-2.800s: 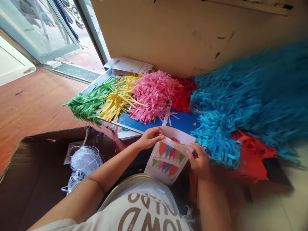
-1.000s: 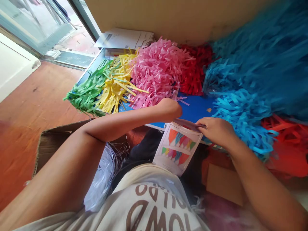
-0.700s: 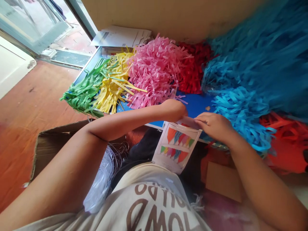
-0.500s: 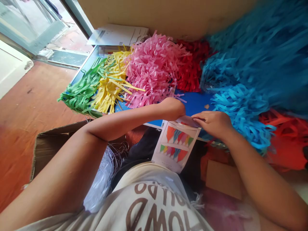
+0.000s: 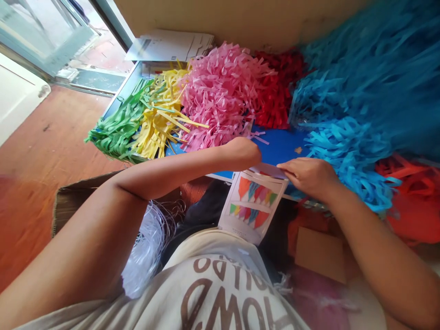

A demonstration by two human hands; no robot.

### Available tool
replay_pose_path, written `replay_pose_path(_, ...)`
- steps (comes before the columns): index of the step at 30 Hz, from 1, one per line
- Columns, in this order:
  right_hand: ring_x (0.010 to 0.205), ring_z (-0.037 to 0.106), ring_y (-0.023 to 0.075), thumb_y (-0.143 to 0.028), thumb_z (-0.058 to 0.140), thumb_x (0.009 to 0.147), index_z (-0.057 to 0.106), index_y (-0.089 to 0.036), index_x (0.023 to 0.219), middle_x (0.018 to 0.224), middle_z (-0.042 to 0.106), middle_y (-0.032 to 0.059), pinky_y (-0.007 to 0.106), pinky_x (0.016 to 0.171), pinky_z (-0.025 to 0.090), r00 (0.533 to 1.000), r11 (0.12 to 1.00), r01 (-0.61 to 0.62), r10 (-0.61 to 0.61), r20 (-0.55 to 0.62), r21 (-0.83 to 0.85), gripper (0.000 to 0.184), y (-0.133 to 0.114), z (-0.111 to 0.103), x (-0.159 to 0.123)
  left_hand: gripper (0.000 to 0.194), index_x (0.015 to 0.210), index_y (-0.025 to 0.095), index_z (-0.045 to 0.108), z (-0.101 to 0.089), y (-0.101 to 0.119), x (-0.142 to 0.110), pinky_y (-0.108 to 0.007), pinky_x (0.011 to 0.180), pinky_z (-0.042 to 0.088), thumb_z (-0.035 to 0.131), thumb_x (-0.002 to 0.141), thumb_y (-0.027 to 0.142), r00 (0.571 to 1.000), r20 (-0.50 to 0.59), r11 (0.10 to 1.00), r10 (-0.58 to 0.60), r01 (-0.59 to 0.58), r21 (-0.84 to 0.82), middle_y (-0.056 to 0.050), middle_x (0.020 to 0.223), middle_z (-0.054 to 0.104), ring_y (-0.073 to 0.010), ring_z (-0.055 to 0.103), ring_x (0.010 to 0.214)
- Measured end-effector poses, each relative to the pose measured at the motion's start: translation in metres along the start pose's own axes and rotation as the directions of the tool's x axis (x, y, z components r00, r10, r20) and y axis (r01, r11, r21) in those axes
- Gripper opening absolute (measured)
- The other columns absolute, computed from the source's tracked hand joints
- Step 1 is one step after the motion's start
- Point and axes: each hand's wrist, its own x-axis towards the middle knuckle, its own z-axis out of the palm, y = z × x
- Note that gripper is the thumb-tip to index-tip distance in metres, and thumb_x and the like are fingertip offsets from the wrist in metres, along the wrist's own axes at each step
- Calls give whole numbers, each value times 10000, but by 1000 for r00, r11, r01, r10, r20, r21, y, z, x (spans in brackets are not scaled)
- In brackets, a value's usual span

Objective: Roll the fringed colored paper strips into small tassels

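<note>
A white printed packet with a picture of coloured pennant flags stands on my lap, its top edge against the blue board. My right hand pinches the packet's top flap with closed fingers. My left hand is curled over the same top edge on the left; its fingers are hidden behind the wrist. Just beyond both hands lie bundles of cut paper fringe: pink, yellow, green, red and light blue.
A cardboard box holding coiled white string stands at my left. White papers lie at the board's far end by a glass door. Orange fringe lies at the right; a brown card piece by my right arm.
Since 2.8 s ago my view has tipped down and closer and my left arm has swung across in front. Over the last second both hands stay at the packet's top edge with slight shifts.
</note>
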Motion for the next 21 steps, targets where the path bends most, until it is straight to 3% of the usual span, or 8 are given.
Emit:
replay_pose_path(6,946,700,240,-267,451,932,763,-234,1038,1016,770,59,383,858,530,1000,991,-5,8,-23,131,331,3,2,-4,328,1013,164,755,-1,-4,-10,-281,618,355,498,850,41,1000,10,999,2,-2,-44,-108,778,731,-191,667,736)
replay_pose_path(8,951,703,243,-286,481,931,764,-236,1003,1007,770,60,403,888,536,993,975,-47,69,-94,218,296,-2,2,-10,274,981,173,765,8,-13,-14,-277,653,383,535,861,84,998,-67,981,-21,8,-193,-93,790,737,-186,672,751)
replay_pose_path(10,951,705,242,-334,540,923,748,-238,1029,1044,758,67,424,912,543,940,918,-180,266,-214,353,253,-13,6,-21,208,922,163,773,24,-20,-24,-272,697,419,568,893,190,973,-198,896,-117,17,-445,-84,797,743,-183,677,762)
replay_pose_path(12,973,705,245,-396,585,914,697,-227,1136,1128,727,98,444,920,555,791,764,-307,536,-295,567,300,-29,18,-32,305,932,139,763,46,-19,-36,-273,739,461,559,933,366,888,-323,665,-328,-26,-746,-95,861,757,-192,688,800)
replay_pose_path(13,1008,701,253,-424,587,916,654,-214,1201,1169,706,123,453,915,563,707,657,-318,645,-290,684,359,-39,27,-37,373,1047,135,737,59,-14,-42,-282,779,488,546,938,436,812,-340,472,-475,-91,-877,-112,973,760,-208,695,880)
replay_pose_path(15,1123,665,273,-456,583,923,548,-191,1309,1278,643,178,472,946,554,659,482,-257,722,-213,837,470,-59,47,-40,532,1318,193,591,87,5,-52,-316,865,520,590,903,526,640,-268,89,-720,-297,-951,-130,1233,697,-234,674,1065)
replay_pose_path(17,1190,628,280,-465,607,911,449,-196,1382,1346,589,201,487,981,536,672,391,-217,725,-154,895,565,-78,65,-37,583,1396,268,501,113,30,-57,-343,912,536,611,890,537,505,-165,-128,-847,-496,-859,-115,1406,590,-235,637,1170)
replay_pose_path(21,1173,621,279,-445,666,871,400,-208,1396,1341,569,194,480,986,527,664,410,-168,719,-204,896,635,-106,76,-30,502,1307,242,606,145,70,-60,-359,1018,501,693,863,457,518,-89,-273,-851,-581,-767,-86,1330,649,-228,626,1197)
